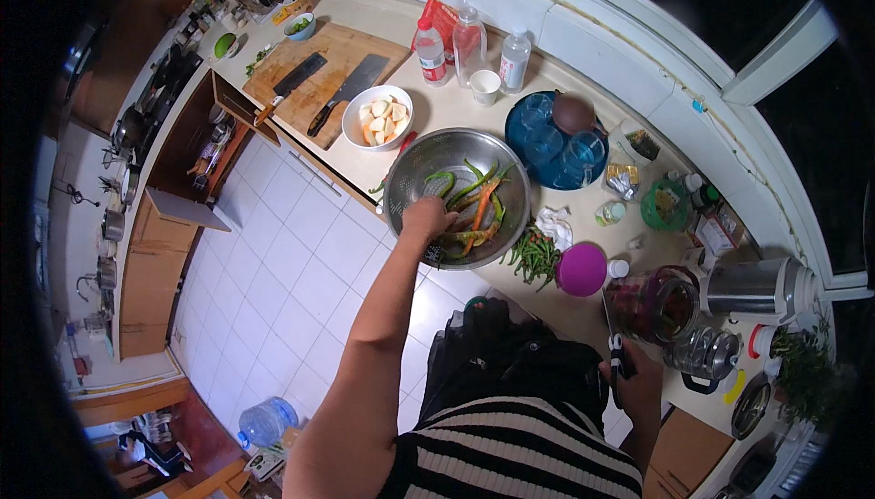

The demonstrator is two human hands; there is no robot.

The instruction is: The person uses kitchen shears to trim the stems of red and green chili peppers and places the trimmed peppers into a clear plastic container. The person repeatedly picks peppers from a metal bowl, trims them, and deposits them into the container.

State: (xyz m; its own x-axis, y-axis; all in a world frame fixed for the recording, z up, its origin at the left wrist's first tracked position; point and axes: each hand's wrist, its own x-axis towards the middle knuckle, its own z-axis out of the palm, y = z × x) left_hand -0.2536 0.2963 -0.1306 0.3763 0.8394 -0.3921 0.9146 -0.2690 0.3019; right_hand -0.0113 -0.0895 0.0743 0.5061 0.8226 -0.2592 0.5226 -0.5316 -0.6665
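Note:
My left hand (427, 219) reaches into a steel colander (403, 164) at the counter's edge, its fingers among long green and orange chili peppers (484, 205); whether it grips one is hidden. My right hand (639, 369) holds kitchen scissors (617, 359) with black and white handles, low at the right beside my body, blades pointing toward the jars. A pile of small green chilies (533, 253) lies right of the colander, next to a purple round lid or bowl (581, 269). A white bowl of peeled, cut pieces (383, 119) stands left of the colander.
Two cleavers (359, 78) lie on a wooden cutting board (328, 41). Plastic bottles (515, 61) and a paper cup (485, 87) stand behind. A blue tray (523, 171) holds glasses. A large glass jar (642, 301) and a steel thermos (745, 288) are at right. A cabinet door (184, 208) hangs open.

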